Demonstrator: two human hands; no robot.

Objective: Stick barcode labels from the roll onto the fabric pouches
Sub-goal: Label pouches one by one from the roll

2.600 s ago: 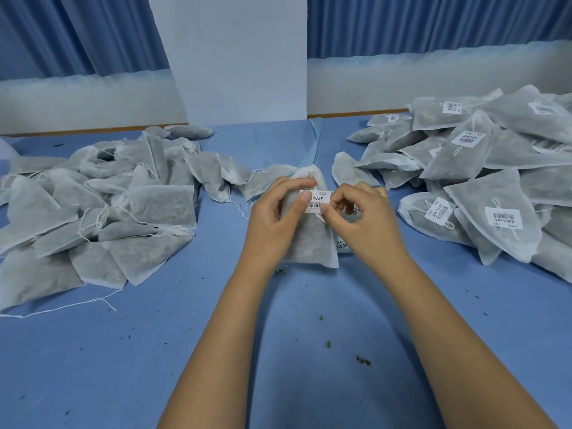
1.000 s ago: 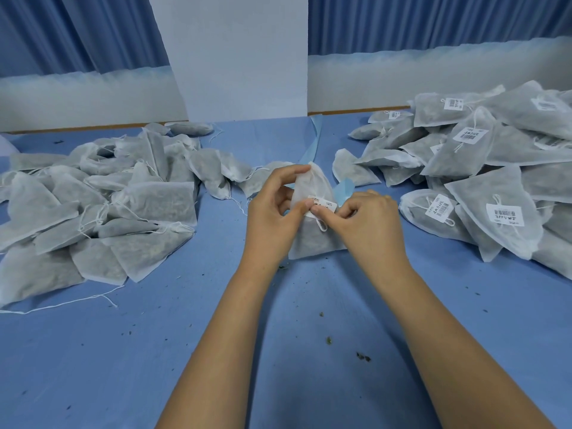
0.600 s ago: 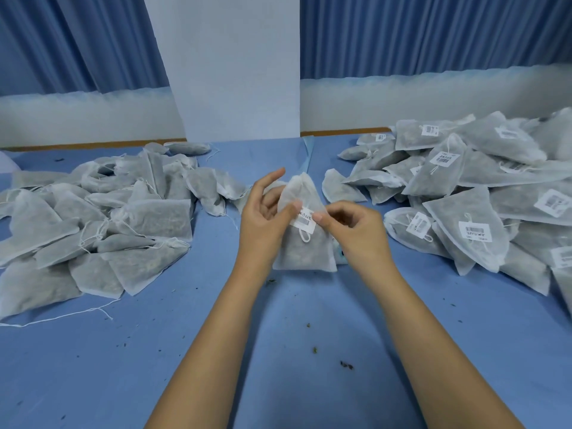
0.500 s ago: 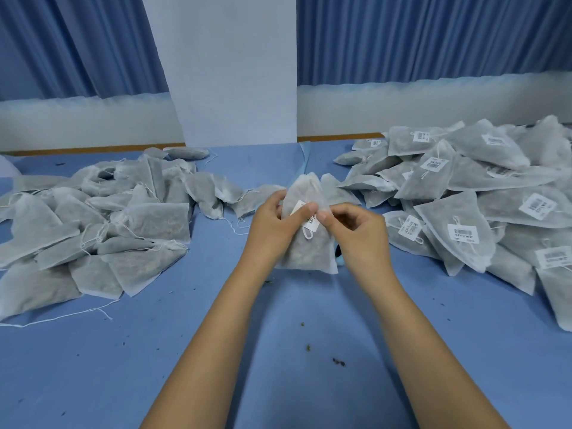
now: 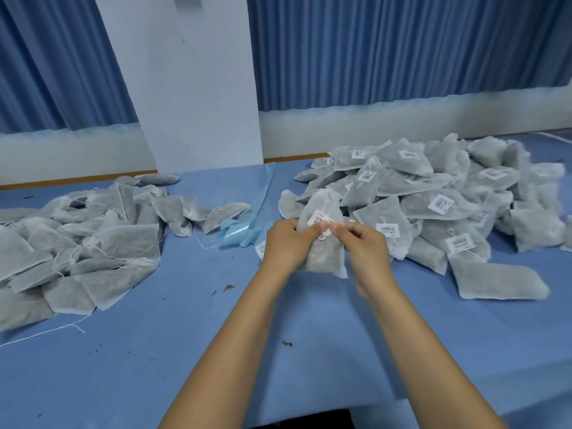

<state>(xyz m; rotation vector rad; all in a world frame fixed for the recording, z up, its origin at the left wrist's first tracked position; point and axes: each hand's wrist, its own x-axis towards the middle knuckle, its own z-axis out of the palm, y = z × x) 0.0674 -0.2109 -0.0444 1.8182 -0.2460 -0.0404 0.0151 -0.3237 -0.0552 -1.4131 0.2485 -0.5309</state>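
**Head view**

- Pouch [image 5: 322, 209]: one grey fabric pouch, held upright over the tabletop [image 5: 185, 351] between both hands, just in front of the right-hand heap. A white barcode label [image 5: 318, 218] is seen stuck on its upper face, slightly tilted. A small loop of drawstring is visible just below the label.
- Left hand [image 5: 288, 243]: wrapped round the pouch's left side. The thumb is pressed against the label's lower edge. The other fingers are hidden behind the pouch.
- Right hand [image 5: 366, 246]: its fingers [image 5: 356, 235] are curled. The thumb and forefinger tips are brought together at the label's lower right corner, where the pouch is pinched. The outline is slightly blurred.
- Pile of unlabelled pouches [image 5: 102, 236]: spread over the left part of the tabletop, well apart from the hands. A loose white thread [image 5: 46, 331] is trailed from it toward the near edge.
- Pile of labelled pouches [image 5: 433, 199]: heaped on the right part of the tabletop. Barcode stickers are seen on many of them.
- Blue strip [image 5: 238, 233]: pale and glossy, crumpled between the two piles just left of the left hand, and run back toward the far edge.
- Loose label [image 5: 261, 248]: partly seen against the left hand, at the strip's near end.
- Crumbs [image 5: 229, 287]: dark bits scattered on the tabletop near the forearms.
- Backdrop: blue curtains [image 5: 402, 48], divided by a white pillar [image 5: 192, 88].
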